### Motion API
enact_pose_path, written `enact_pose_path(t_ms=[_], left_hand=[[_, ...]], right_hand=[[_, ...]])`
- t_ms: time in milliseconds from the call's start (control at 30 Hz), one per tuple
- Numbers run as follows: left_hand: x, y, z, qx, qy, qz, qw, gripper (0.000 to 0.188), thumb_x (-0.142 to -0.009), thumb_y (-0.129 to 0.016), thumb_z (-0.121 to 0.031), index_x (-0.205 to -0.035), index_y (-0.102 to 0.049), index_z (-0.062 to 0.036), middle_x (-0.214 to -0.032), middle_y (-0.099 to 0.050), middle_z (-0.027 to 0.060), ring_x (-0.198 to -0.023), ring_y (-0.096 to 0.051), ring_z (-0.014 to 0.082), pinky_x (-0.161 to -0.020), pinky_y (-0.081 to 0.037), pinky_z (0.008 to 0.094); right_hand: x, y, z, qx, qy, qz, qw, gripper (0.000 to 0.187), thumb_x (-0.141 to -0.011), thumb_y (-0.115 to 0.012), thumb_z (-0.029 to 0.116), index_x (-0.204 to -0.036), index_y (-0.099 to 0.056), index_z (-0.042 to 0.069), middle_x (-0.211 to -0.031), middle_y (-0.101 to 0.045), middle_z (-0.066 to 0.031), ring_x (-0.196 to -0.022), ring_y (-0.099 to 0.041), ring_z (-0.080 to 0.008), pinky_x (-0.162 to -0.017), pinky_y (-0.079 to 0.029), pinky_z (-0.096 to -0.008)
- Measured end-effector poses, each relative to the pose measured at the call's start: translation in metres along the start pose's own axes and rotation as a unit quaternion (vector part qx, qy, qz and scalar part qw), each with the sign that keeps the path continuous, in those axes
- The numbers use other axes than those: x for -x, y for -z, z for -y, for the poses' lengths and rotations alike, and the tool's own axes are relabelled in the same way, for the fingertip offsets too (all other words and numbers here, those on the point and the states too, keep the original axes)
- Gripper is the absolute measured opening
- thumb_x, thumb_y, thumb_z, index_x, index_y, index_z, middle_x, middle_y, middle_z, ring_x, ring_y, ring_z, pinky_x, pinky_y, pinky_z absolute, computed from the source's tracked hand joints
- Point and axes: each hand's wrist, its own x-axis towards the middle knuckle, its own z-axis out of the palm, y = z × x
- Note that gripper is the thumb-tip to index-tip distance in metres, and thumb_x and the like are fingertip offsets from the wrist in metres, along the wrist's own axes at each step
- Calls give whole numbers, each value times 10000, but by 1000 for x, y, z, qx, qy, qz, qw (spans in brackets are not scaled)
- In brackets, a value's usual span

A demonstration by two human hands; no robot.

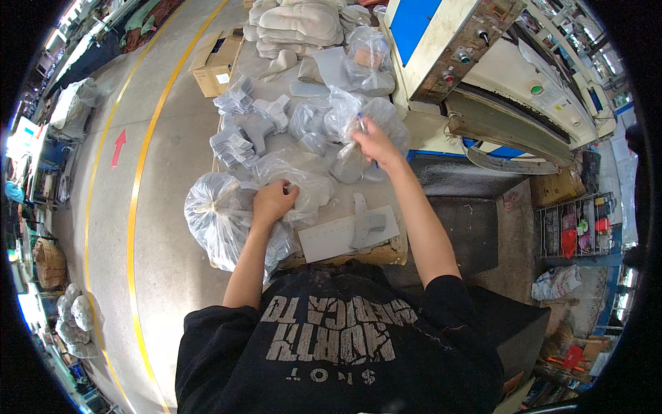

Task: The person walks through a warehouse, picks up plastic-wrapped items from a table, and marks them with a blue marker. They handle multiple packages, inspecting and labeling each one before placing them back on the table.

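My left hand [275, 201] is closed, its fingers curled on the edge of a clear plastic bag [303, 176] lying on the work table. Right beside that wrist sits a tied, filled plastic bag [215, 207]. Farther off to the right, my right hand [378, 143] grips a thin blue pen [360, 119], one end showing above the fist and the other below. Behind it are clear bags [345, 110] with grey pieces inside. Stacks of grey cut pieces [234, 146] lie loose to the left of these bags.
A pale flat board [331, 238] with a grey T-shaped piece [363, 221] on it lies at the near table edge. Stacked beige pads [300, 27] fill the far end. An open cardboard box [210, 65] stands left, and a machine with buttons [460, 55] borders the right.
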Motion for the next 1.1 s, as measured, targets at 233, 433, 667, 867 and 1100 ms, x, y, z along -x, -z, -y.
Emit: enact_pose_path(t_ms=[233, 433, 667, 867, 1100], left_hand=[[0, -1, 9, 53, 17, 24, 998, 596, -861, -634, -549, -1211, -703, -71, -1036, -764, 147, -993, -718, 349, -868, -547, 427], [-4, -6, 11, 31, 7, 1, 1000, 553, -867, -641, -551, -1101, -735, -58, -972, -757, 179, -936, -722, 372, -829, -545, 449], [-4, -3, 11, 18, -6, 14, 1000, 598, -886, -607, -602, -1028, -756, -40, -961, -752, 191, -951, -715, 394, -820, -543, 477], [-5, -6, 14, 28, -22, 10, 999, 589, -908, -595, -592, -1067, -740, -44, -1018, -749, 191, -982, -707, 390, -846, -537, 476], [-8, -9, 20, 21, -27, 17, 999, 581, -912, -597, -580, -1065, -741, -39, -1018, -747, 197, -985, -703, 394, -852, -531, 481]], right_hand=[[85, -64, 1, 242, 358, -165, 887, 468, -881, -574, 1, -1343, -577, 77, -1103, -683, -152, -1019, -650, -385, -890, -539, -449], [113, -89, -60, 439, 266, 200, 835, 454, -898, -610, 160, -1351, -609, 181, -985, -741, -144, -820, -712, -389, -716, -578, -501], [99, -72, -43, 485, 39, 121, 865, 704, -926, -620, 259, -1565, -352, 136, -948, -728, -239, -854, -714, -426, -769, -569, -531], [90, -63, -51, 431, 81, 110, 892, 749, -894, -672, 298, -1543, -369, 79, -905, -722, -253, -860, -707, -439, -781, -561, -529], [81, -66, -59, 370, 84, 80, 922, 561, -902, -672, 361, -1420, -545, 188, -992, -730, -230, -922, -699, -441, -812, -557, -536]])
